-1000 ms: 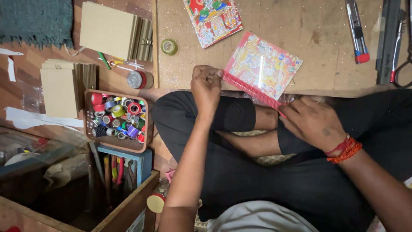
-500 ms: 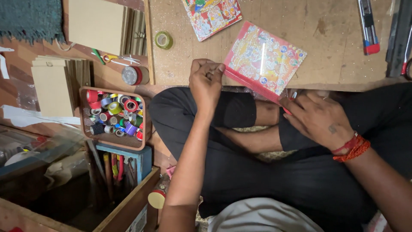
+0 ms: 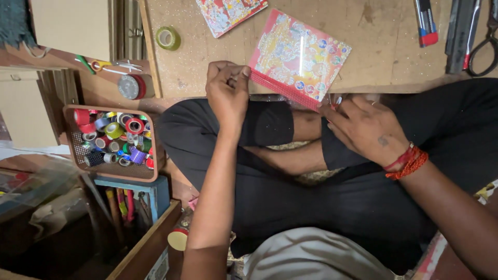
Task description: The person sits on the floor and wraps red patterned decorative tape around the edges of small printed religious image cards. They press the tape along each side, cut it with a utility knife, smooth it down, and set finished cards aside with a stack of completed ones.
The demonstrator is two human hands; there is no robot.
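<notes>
Two hands work one item: a square, brightly printed red picture card (image 3: 300, 58) with a red dotted strip along its near edge, lying tilted at the near edge of the bare plywood work board (image 3: 373, 31). That near edge runs as the long axis from upper left down to lower right, between the hands. The left hand (image 3: 227, 94) is closed in a pinch at the upper-left end of the strip. The right hand (image 3: 365, 129), with red thread bands at the wrist, pinches the lower-right corner; what its fingertips hold there is too small to make out. Both hands touch the card, and neither is clearly nearer.

A second printed card (image 3: 228, 13) lies further up the board, cut off by the frame. A green tape roll (image 3: 167, 38) sits to the left. A brown tray of coloured tape rolls (image 3: 111, 140) stands well to the left, beside the person's knee. Scissors (image 3: 485, 44) and a marker (image 3: 426, 21) lie at the far right, partly cut off.
</notes>
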